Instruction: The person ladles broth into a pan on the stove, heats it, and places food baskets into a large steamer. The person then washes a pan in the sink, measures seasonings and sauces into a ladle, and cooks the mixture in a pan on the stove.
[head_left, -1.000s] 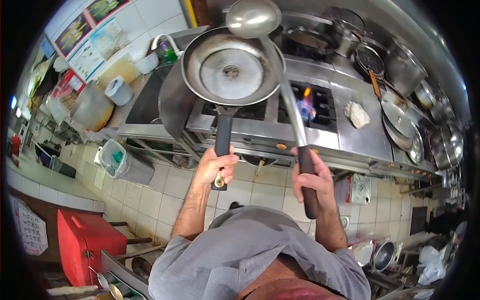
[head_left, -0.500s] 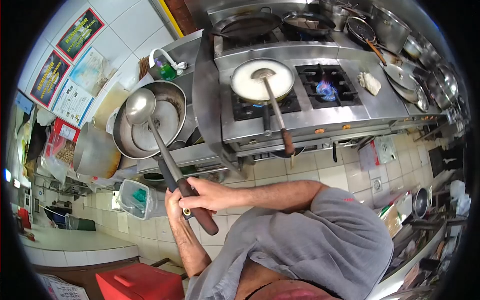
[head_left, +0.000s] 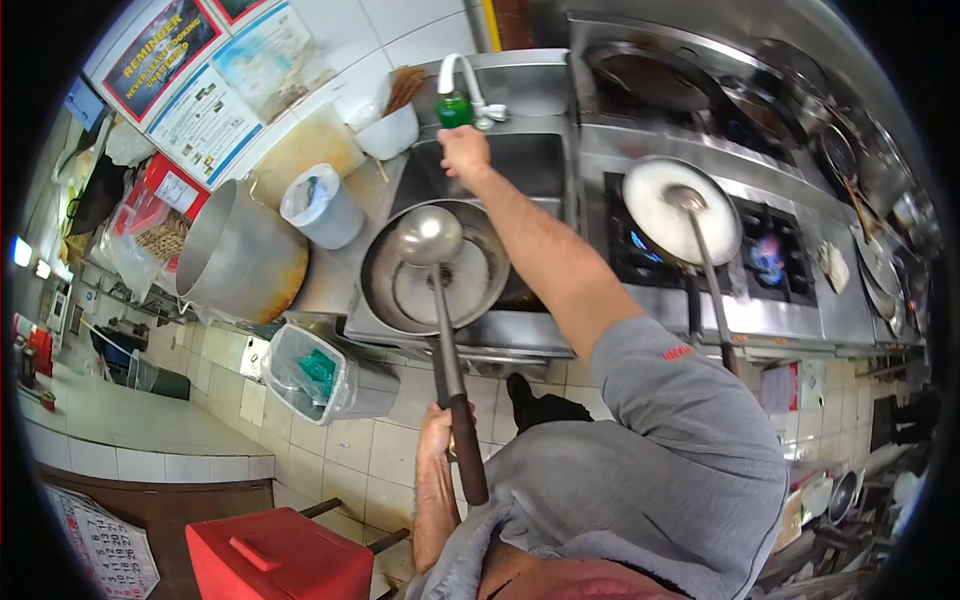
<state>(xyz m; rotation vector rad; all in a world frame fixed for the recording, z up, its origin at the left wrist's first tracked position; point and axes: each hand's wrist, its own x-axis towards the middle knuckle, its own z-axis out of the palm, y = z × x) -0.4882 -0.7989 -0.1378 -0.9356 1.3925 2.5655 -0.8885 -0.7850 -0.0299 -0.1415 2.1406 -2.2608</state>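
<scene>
My left hand (head_left: 436, 432) is closed round the dark handle of a wide metal frying pan (head_left: 379, 290), below the long handle of a ladle (head_left: 430, 236). The ladle's round bowl rests in the pan, and its wooden grip passes over my left hand. The pan stands at the front edge of the sink (head_left: 530, 165). My right arm stretches out over the sink. At its end, my right hand (head_left: 465, 153) has thumb and fingers apart, right at the base of a green bottle (head_left: 453, 110) and below the white faucet (head_left: 462, 62).
Right of the sink, a pan of white liquid (head_left: 665, 222) with a second ladle (head_left: 712, 285) sits over a flame; another burner (head_left: 768, 258) is lit. Left stand a white bucket (head_left: 335, 215) and a large pot (head_left: 225, 265). A lined bin (head_left: 360, 385) stands on the floor.
My right hand has left the ladle handle and reached forward to the green bottle and faucet. My left hand keeps its grip. The view has swung left, showing more of the sink.
</scene>
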